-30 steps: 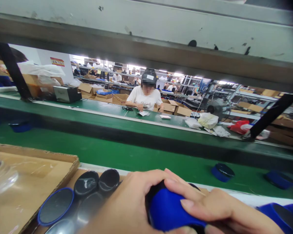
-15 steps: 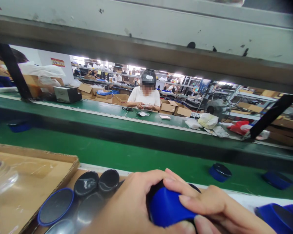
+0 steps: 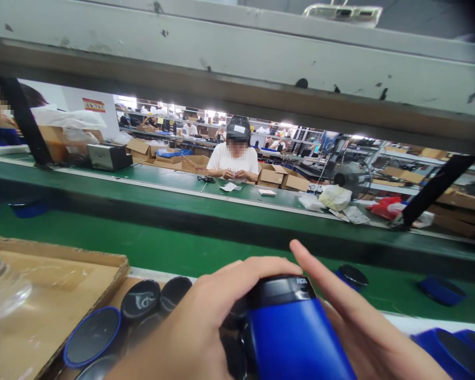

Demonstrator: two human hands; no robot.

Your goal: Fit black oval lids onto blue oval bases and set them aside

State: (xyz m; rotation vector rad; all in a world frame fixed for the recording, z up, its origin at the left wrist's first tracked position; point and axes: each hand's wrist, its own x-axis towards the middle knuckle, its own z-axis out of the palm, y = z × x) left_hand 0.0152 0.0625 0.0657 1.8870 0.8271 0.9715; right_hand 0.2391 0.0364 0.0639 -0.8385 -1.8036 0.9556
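A blue cylindrical case with a black top (image 3: 291,332) stands upright at the bottom centre, held between both hands. My left hand (image 3: 206,322) curls around its left side, fingers over the black top. My right hand (image 3: 352,322) lies flat against its right side, forefinger stretched out past the top. Left of my hands lie several round black lids (image 3: 140,301), and one blue-rimmed disc (image 3: 91,335).
A cardboard sheet (image 3: 43,295) with clear plastic lies at the left. Blue round parts (image 3: 350,275) ride the green conveyor (image 3: 182,248) beyond my hands; more blue parts (image 3: 455,351) sit at the bottom right. A co-worker (image 3: 233,153) sits across the far belt among cardboard boxes.
The blue case has been turned upright and raised, its black top now showing. My right fingers have opened out from over it to lie along its side.
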